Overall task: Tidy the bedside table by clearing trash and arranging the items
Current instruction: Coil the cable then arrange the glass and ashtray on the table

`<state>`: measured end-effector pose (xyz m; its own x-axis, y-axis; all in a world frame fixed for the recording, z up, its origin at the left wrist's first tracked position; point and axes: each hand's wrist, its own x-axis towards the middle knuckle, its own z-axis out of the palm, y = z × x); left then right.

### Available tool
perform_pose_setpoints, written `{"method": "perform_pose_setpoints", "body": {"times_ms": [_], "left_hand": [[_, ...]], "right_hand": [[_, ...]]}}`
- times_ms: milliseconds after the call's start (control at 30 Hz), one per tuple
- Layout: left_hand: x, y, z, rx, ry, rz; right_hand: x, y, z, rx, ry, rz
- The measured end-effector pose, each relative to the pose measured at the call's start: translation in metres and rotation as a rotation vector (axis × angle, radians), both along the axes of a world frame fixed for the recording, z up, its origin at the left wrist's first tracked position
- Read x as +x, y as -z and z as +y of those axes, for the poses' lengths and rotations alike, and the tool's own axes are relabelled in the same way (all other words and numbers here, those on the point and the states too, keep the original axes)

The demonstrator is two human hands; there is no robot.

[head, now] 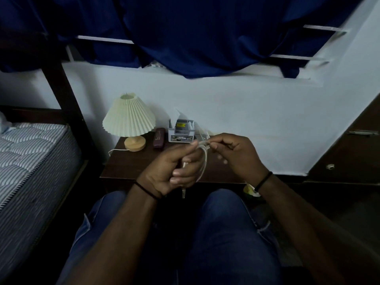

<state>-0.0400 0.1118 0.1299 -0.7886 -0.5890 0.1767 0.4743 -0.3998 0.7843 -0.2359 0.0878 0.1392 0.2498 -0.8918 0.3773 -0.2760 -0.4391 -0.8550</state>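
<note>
Both hands hold a coiled white cable point(203, 161) above the front of the dark wooden bedside table point(127, 163). My left hand point(174, 169) grips the coil's loops, and a plug end point(183, 193) hangs below it. My right hand point(236, 155) pinches the cable's top strands beside the left thumb. On the table's back stand a cream pleated lamp point(129, 118) on a round wooden base, a dark maroon case point(159, 138) and a small grey organiser box point(181, 131) with tissue and small items in it.
A bed with a striped mattress point(28, 161) and a dark post lies at the left. Blue curtains point(185, 33) hang above the pale wall. A dark wooden cabinet point(349, 149) stands at the right. A crumpled yellowish scrap point(249, 190) shows under my right wrist.
</note>
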Motion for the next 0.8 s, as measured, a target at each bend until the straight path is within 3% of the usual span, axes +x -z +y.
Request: {"method": "perform_pose_setpoints", "body": {"times_ms": [67, 167, 267, 367, 467, 633, 700, 800], "left_hand": [[0.001, -0.006, -0.002, 0.052, -0.047, 0.165], [0.004, -0.009, -0.011, 0.102, -0.437, 0.268], [0.009, -0.003, -0.019, 0.075, -0.778, 0.259], [0.012, 0.006, -0.024, 0.027, -0.885, 0.185], [0.008, 0.015, -0.025, -0.073, -1.006, -0.031], [-0.008, 0.026, -0.015, -0.364, -1.094, -0.589], [-0.013, 0.026, -0.013, -0.486, -1.075, -0.737], [-0.016, 0.022, -0.009, -0.475, -0.939, -0.833]], "right_hand": [[-0.003, 0.005, -0.004, 0.086, 0.036, 0.050], [-0.004, 0.010, -0.003, 0.126, 0.003, 0.191], [0.006, 0.011, 0.008, 0.061, -0.072, 0.414], [0.022, 0.007, 0.023, -0.120, -0.199, 0.628], [0.030, 0.002, 0.031, -0.238, -0.211, 0.647], [0.026, -0.003, 0.031, -0.318, -0.069, 0.491], [0.024, -0.004, 0.030, -0.326, -0.021, 0.433], [0.023, -0.002, 0.028, -0.401, 0.025, 0.432]]}}
